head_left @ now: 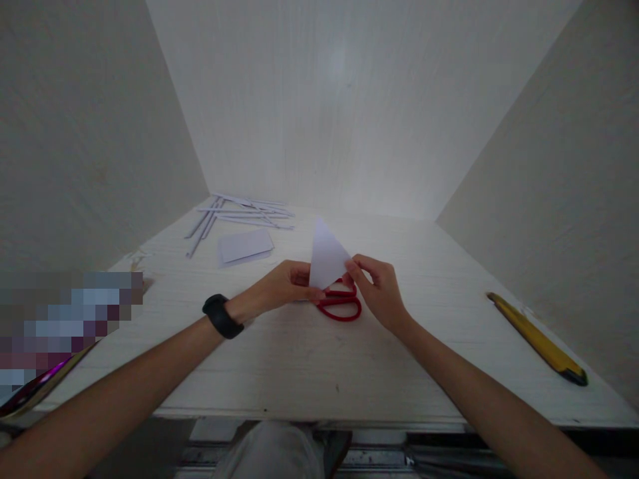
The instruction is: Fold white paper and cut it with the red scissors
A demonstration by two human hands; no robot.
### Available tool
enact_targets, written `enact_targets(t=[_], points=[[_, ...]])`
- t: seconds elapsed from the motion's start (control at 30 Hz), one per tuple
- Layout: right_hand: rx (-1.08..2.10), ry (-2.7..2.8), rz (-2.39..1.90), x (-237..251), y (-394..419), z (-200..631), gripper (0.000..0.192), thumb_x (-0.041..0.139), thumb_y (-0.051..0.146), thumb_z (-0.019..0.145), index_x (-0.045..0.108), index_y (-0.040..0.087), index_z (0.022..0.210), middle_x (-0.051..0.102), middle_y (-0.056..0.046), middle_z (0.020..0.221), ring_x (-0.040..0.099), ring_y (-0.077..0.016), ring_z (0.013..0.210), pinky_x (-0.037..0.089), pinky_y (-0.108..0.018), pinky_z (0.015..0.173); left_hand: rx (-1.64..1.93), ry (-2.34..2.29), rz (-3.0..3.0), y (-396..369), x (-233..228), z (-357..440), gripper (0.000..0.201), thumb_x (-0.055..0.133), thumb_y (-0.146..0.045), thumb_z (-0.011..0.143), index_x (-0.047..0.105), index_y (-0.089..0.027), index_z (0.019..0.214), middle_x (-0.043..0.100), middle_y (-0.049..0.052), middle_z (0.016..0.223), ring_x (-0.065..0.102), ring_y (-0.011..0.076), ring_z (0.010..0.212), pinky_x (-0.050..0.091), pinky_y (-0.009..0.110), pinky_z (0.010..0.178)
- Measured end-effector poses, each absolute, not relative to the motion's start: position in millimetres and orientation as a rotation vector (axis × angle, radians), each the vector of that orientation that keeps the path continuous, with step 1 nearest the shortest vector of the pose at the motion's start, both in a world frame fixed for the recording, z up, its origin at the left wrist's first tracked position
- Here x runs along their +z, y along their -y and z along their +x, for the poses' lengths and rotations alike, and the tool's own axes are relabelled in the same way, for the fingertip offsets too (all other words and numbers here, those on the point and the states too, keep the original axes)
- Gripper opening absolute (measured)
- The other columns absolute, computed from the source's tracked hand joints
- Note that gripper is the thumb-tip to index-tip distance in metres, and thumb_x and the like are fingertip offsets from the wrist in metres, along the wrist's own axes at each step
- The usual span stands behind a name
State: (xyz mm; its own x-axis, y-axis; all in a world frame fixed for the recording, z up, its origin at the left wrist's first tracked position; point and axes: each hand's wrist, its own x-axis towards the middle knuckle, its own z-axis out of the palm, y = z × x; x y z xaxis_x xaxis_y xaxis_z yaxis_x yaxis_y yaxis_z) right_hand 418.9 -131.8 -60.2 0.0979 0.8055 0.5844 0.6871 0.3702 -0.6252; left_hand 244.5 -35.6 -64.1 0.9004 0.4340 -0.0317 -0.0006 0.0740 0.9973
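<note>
A white piece of paper (327, 256), folded or cut to a triangle, is held up between my two hands over the table. My left hand (292, 283), with a black band on the wrist, pinches its lower left corner. At its lower right edge, my right hand (377, 286) grips the paper between thumb and fingers. Red-handled scissors (344, 311) lie on the table just beneath, their handles pointing right; the blades are mostly hidden behind my left hand and the paper.
Several thin rolled paper sticks (249, 211) lie crossed at the back left. A small stack of white paper (247, 246) sits in front of them. A yellow utility knife (539, 339) rests at the right. Walls enclose three sides; a blurred-out object (60, 332) is at the left.
</note>
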Motion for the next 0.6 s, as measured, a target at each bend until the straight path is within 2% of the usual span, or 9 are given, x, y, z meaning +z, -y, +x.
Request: enact_targets(t=[0.13,0.3,0.43,0.6], points=[[0.082,1.704,-1.335,-61.3,133.1,418.4,0.036,0.044,0.026,0.094,0.052,0.018,0.061,0.057,0.000,0.057,0.053,-0.0119,0.054,0.038,-0.023,0.056,0.359,-0.365,1.512,36.5,-62.0,244.2,0.020,0.075,-0.013,0.068,0.074,-0.017,0.087,0.075,0.000,0.078,0.064,0.0113,0.067,0.049,0.026,0.072],[-0.021,1.873,-1.266,-64.7,133.9,416.6,0.032,0.044,0.024,0.093,0.050,0.018,0.062,0.055,-0.001,0.059,0.050,-0.0134,0.056,0.037,-0.024,0.056,0.564,-0.406,1.510,34.4,-64.9,243.8,0.017,0.076,-0.020,0.067,0.073,-0.017,0.084,0.075,0.002,0.084,0.066,0.0161,0.077,0.049,0.028,0.075],[-0.081,1.987,-1.211,-66.9,132.7,415.7,0.030,0.043,0.022,0.093,0.048,0.019,0.063,0.053,-0.002,0.060,0.047,-0.0142,0.058,0.035,-0.025,0.057,0.862,-0.421,1.438,30.6,-61.6,242.0,0.010,0.074,-0.023,0.071,0.071,-0.018,0.078,0.070,-0.001,0.077,0.062,0.0121,0.073,0.047,0.023,0.070],[-0.111,2.033,-1.199,-68.4,132.3,416.6,0.031,0.043,0.020,0.093,0.045,0.019,0.062,0.049,0.000,0.058,0.042,-0.0131,0.055,0.032,-0.025,0.056,1.001,-0.427,1.339,27.9,-54.5,239.7,0.010,0.074,-0.022,0.071,0.066,-0.016,0.067,0.061,-0.003,0.069,0.055,0.0086,0.066,0.044,0.019,0.065]])
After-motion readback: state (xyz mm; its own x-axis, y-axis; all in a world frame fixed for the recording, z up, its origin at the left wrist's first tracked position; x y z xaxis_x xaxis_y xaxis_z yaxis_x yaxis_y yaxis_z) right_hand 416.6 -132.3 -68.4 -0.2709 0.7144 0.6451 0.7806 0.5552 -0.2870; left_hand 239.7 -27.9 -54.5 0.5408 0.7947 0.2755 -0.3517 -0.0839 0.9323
